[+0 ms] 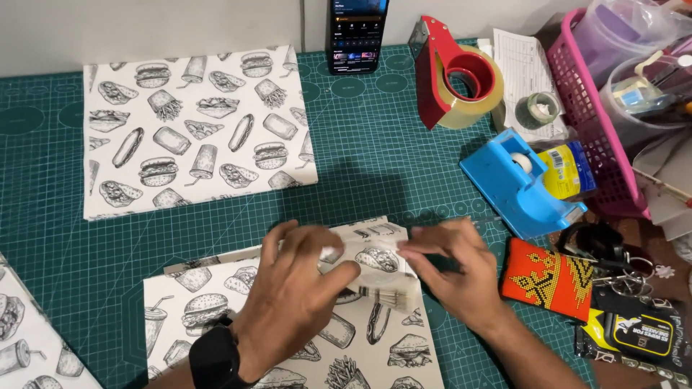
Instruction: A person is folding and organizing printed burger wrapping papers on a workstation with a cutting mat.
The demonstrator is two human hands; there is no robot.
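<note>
Green gridded cutting mat (375, 151) covers the counter. On it: flat sheet of food-print paper (194, 130) at 10 o'clock, second printed sheet (346, 353) at 6, a third at the 8 o'clock edge (29, 338). Phone (355, 36) at 12. Red tape dispenser (454, 75) at 1, blue tape dispenser (515, 184) at 3, pink basket (587, 122) at 2. Orange beaded pouch (548, 277) at 4, black packet (638, 335) just beside it.

The printed paper sheet (303, 338) and the folded sheet (194, 130) look matt and smooth. The green cutting mat (375, 151) is matt, rubbery plastic. The red tape dispenser (443, 72) and the blue dispenser (515, 180) are glossy plastic; the tape roll (479, 97) shines. The orange pouch (548, 277) is beaded and bumpy, and the pink basket (587, 122) is moulded plastic lattice.
</note>
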